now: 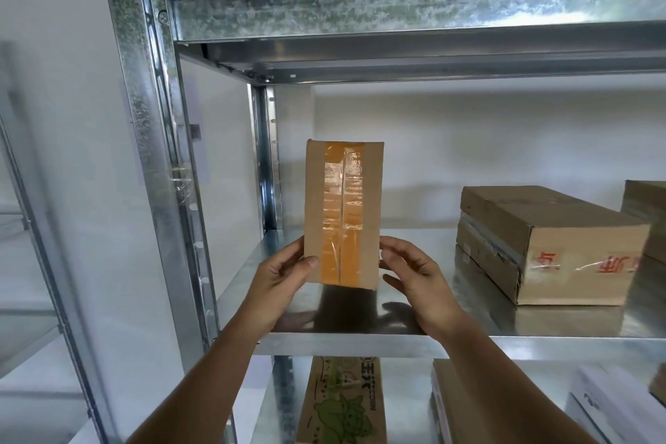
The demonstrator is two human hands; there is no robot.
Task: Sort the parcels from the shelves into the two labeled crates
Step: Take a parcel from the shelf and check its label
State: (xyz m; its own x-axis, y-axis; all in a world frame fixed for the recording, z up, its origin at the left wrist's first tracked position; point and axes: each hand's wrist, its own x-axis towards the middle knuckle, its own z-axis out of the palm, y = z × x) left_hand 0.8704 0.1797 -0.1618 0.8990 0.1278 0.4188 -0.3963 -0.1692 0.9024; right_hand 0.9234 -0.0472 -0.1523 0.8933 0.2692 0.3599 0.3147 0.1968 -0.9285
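A tall brown cardboard parcel point(344, 213) with an orange tape strip down its front stands upright just above the metal shelf point(360, 339). My left hand point(284, 270) grips its lower left edge, thumb on the front face. At its lower right edge my right hand point(411, 270) holds it with curled fingers. No crate is in view.
Two stacked cardboard boxes point(547, 245) lie on the same shelf to the right, another box point(648, 220) at the frame's edge. The shelf below holds a printed carton point(342, 404), a flat box point(465, 404) and white parcels point(612, 407). A steel upright point(151, 155) stands left.
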